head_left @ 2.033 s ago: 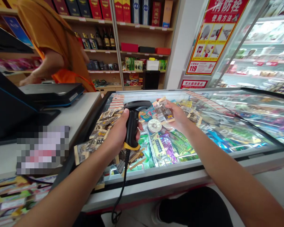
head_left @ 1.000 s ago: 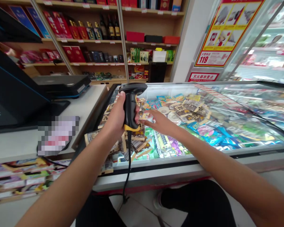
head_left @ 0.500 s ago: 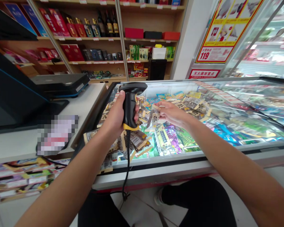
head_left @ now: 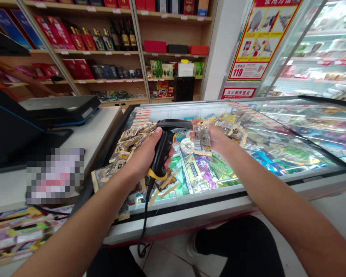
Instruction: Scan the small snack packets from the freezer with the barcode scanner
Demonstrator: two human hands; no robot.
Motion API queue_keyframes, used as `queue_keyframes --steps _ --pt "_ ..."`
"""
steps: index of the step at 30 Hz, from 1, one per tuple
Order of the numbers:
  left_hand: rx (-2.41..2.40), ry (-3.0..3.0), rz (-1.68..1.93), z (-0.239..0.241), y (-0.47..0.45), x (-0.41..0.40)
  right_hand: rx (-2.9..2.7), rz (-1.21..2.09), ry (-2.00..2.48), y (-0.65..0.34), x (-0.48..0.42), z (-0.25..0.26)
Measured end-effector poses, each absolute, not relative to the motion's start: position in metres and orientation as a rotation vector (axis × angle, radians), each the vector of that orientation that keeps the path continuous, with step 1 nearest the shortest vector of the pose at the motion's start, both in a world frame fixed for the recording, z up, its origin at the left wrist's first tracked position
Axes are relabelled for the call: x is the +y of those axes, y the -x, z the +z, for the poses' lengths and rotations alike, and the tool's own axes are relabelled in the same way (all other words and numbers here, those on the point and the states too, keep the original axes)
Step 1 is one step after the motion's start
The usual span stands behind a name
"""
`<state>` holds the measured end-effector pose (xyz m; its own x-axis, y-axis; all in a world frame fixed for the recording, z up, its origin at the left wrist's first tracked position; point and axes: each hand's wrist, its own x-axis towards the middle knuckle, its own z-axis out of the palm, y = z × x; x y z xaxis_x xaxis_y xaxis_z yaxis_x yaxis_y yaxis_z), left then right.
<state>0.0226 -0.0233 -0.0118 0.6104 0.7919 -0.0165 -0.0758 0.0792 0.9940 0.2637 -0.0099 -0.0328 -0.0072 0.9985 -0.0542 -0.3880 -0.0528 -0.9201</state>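
I see the glass-topped freezer chest (head_left: 291, 181) filling the right and middle of my view, its lid strewn with many small snack packets, a heap of tan ones (head_left: 127, 144) on its left part and brighter green and purple packs (head_left: 207, 169) nearer me. To its left stands the pale worktop (head_left: 95, 134), carrying a dark till screen (head_left: 8, 134) and a flat black device (head_left: 60, 109) behind it. Wooden shelves (head_left: 173, 54) with boxes and bottles run along the back wall, and a red and yellow poster (head_left: 259, 38) hangs to their right, beside a lit cooler (head_left: 320, 61).

My left hand (head_left: 145, 156) is over the tan heap, its fingers clenched round the grip of a black barcode scanner (head_left: 165, 144) with a yellow band at the base of the handle. The scanner's head points right, toward my other hand, and its cable (head_left: 144, 219) drops down past the front edge of the freezer. My right hand (head_left: 219, 138) is just beside the scanner head, held above the lid, its fingers grasping a small clear packet (head_left: 202, 140) with dark print, held upright with its face turned toward the scanner. The packet and the scanner head are near each other but apart. A round white lidded tub (head_left: 187, 146) lies on the glass just below and between them.
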Motion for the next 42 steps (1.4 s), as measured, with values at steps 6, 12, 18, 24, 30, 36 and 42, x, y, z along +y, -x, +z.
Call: queue_keyframes --steps 6,12,18,24,30,36,42 --pt "0.635 -1.373 0.728 -0.005 -0.022 -0.027 -0.846 1.386 0.988 -0.266 -0.011 -0.032" --pt "0.677 -1.323 0.771 -0.002 -0.021 -0.026 -0.917 1.206 1.049 -0.286 -0.008 -0.024" --pt "0.703 -1.229 0.802 0.001 -0.021 -0.024 -1.201 -0.004 1.437 -0.353 0.003 -0.023" --pt "0.716 -1.187 0.807 0.000 -0.023 -0.024 -1.240 -0.397 1.733 -0.387 0.016 -0.050" --pt "0.684 -1.178 0.872 0.004 -0.019 -0.018 -1.541 -0.305 1.628 -0.322 0.002 -0.044" --pt "0.677 -1.091 1.006 0.014 -0.013 -0.013 -2.065 0.239 1.296 -0.221 -0.021 -0.050" --pt "0.706 -1.042 1.050 0.016 -0.012 -0.014 -2.271 0.043 1.178 -0.198 -0.021 -0.073"
